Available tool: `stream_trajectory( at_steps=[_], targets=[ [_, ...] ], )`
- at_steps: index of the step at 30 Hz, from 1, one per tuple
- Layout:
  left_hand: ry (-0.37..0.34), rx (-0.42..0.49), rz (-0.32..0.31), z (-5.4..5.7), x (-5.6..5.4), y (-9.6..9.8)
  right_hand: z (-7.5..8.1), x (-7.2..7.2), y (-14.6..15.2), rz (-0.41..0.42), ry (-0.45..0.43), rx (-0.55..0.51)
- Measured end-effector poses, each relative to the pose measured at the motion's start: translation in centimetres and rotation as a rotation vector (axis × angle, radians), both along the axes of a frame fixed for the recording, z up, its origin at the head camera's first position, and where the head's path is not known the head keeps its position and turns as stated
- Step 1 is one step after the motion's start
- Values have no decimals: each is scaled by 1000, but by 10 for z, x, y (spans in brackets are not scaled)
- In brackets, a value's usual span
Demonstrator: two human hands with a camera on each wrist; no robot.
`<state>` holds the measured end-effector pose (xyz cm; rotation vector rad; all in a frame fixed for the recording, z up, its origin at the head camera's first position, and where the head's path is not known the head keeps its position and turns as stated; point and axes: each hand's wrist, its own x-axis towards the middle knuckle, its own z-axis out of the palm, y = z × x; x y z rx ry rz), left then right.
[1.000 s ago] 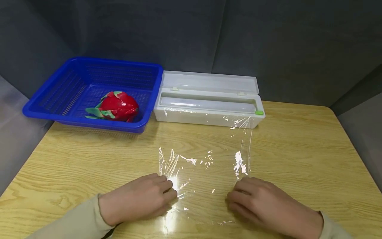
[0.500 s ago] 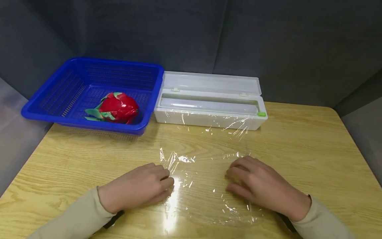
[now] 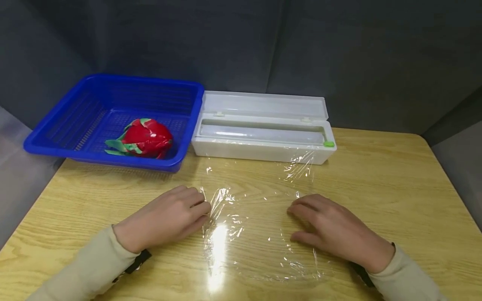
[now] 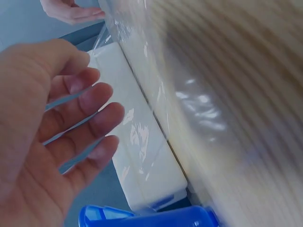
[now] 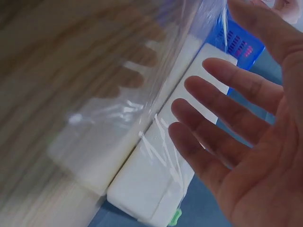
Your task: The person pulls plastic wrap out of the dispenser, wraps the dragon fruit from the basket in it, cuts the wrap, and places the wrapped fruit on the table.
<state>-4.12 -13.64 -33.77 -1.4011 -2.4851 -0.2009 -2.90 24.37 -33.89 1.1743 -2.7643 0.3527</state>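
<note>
A sheet of clear plastic wrap [image 3: 260,225] lies stretched over the table, running from the white wrap dispenser box [image 3: 260,149] toward the front. Its lid [image 3: 263,104] stands up, and the roll [image 3: 261,133] shows inside. My left hand [image 3: 167,217] is at the left edge of the wrap, beside some shiny creases. In the left wrist view its fingers [image 4: 102,116] are loosely bent, with the thumb near the index finger and nothing seen gripped. Spread and relaxed, my right hand [image 3: 335,228] hovers at the right side of the wrap, its fingers [image 5: 199,137] holding nothing.
A blue plastic basket [image 3: 113,161] stands at the back left, against the dispenser's left end. Inside it lies a red dragon fruit [image 3: 148,138] with green tips. A green slider [image 3: 329,144] sits at the dispenser's right end. Dark cloth [image 3: 357,62] hangs behind the table.
Both hands have moved away from me along the sides of the wrap, the left most recently. The right hand's fingers have loosened and let go. Basket and dispenser stay put.
</note>
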Motion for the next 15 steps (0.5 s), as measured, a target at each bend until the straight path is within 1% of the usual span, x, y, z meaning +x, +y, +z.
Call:
stream_trajectory(
  at_steps=[2, 7, 15],
  targets=[
    [7, 7, 5, 2, -2, -2, 1, -1, 4, -10, -8, 6],
    [9, 21, 34, 9, -7, -8, 1, -1, 15, -52, -64, 18],
    [43, 93, 57, 15, -14, -20, -1, -2, 22, -93, -132, 62]
  ],
)
